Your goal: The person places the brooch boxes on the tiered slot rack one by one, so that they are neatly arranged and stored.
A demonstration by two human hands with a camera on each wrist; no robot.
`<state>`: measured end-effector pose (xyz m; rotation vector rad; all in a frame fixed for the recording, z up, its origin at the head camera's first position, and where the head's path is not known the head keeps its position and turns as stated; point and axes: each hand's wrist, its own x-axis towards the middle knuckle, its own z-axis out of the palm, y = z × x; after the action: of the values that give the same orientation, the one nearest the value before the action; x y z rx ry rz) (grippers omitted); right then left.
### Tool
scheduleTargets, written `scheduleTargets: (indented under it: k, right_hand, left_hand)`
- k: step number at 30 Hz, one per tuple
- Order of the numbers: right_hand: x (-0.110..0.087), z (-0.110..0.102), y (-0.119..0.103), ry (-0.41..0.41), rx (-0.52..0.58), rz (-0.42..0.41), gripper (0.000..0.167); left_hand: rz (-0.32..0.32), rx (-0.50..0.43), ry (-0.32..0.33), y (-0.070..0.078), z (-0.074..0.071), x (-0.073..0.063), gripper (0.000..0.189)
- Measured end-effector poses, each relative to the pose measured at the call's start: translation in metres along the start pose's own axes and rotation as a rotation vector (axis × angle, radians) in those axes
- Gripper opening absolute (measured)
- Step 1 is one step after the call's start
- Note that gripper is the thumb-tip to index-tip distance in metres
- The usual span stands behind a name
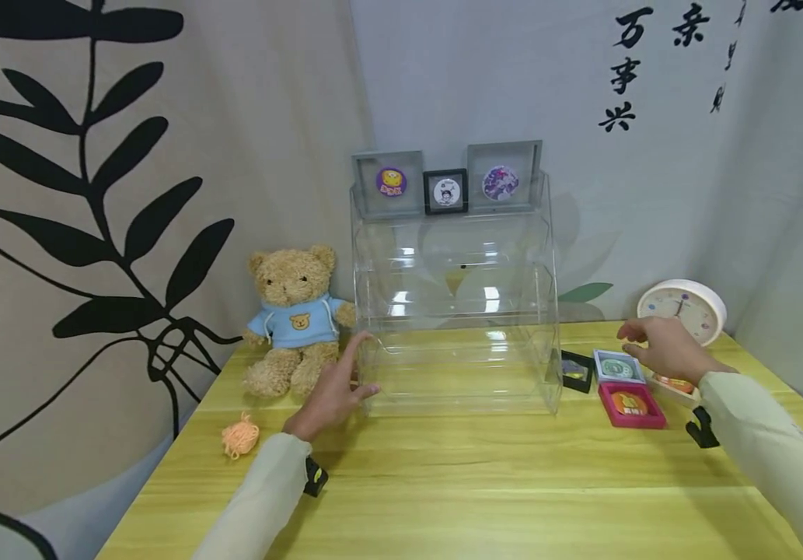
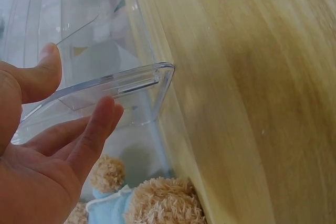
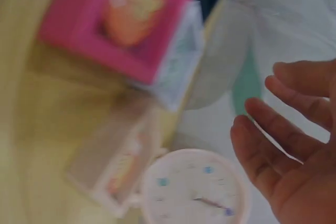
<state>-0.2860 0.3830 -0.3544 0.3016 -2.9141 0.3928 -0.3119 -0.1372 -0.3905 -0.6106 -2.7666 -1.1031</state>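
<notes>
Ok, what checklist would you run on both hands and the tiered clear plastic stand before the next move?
1. Right hand free: ok; it holds nothing.
2. Left hand firm on the stand: cannot tell; it is at the stand's left side, contact unclear.
3. Stand upright: ok.
4. Top tier free: not ok; a grey square frame, a small black square frame and another grey square frame sit there.
5. Lower tiers free: ok; no frames on them.
6. Bright pink square box uncovered: ok; nothing on top.
</notes>
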Motion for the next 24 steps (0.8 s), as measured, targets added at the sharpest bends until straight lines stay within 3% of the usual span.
scheduleTargets:
  k: [10, 19, 24]
  right_hand:
    - [0.004, 0.029, 0.029, -0.141, -0.006, 0.209, 0.03]
    - [0.011, 0.039, 0.037, -0.183, -0.035, 0.279, 0.043]
    - [0.011, 0.043, 0.042, -0.238, -0.017, 0.312, 0.038]
  left_hand:
    - [-0.015, 0.007, -0.001, 0.0, 0.001, -0.001, 0.09]
    - [-0.01, 0.0, 0.014, 0.0, 0.002, -0.001, 0.09]
    - [-0.009, -0.004, 0.003, 0.0, 0.005, -0.002, 0.088]
